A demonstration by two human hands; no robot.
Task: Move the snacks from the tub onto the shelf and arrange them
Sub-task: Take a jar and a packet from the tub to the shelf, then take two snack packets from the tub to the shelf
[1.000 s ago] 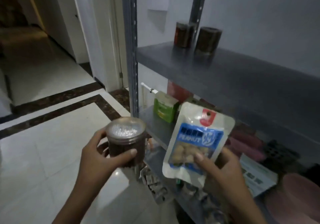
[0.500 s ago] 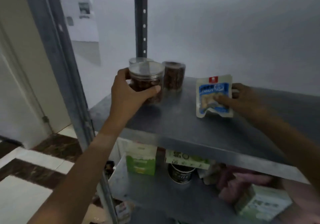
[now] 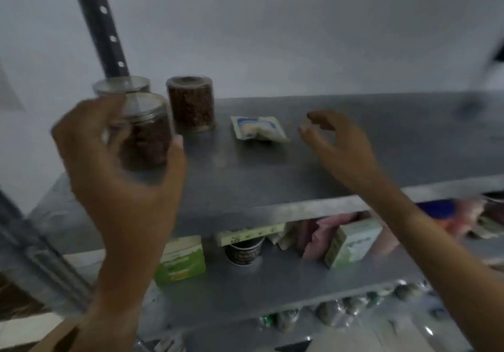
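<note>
Released since half a second ago: the peanut packet (image 3: 257,130), then upright under the right hand's fingers, now lies flat on the upper shelf (image 3: 272,177), and the right hand (image 3: 338,144) has drawn back from it.

Right hand: fingers loosely curled and spread, holding nothing; the fingertips (image 3: 305,129) are near the packet's right edge but apart from it.

Left hand (image 3: 117,160): raised in front of the front jar (image 3: 147,130), thumb (image 3: 177,147) at the jar's right side, fingers blurred at its left. Whether they touch the jar or have just let go cannot be told from the blur.

Front jar: clear, dark brown contents, upright at the shelf's left end. Directly behind it, the rear jar (image 3: 122,85), only its lid showing. To the right, a third jar (image 3: 191,103), upright, between the front jar and the packet.

Lower shelf (image 3: 245,283): green box (image 3: 182,261), dark cup (image 3: 244,250), pale green carton (image 3: 351,242), pink wrapping (image 3: 319,237).
</note>
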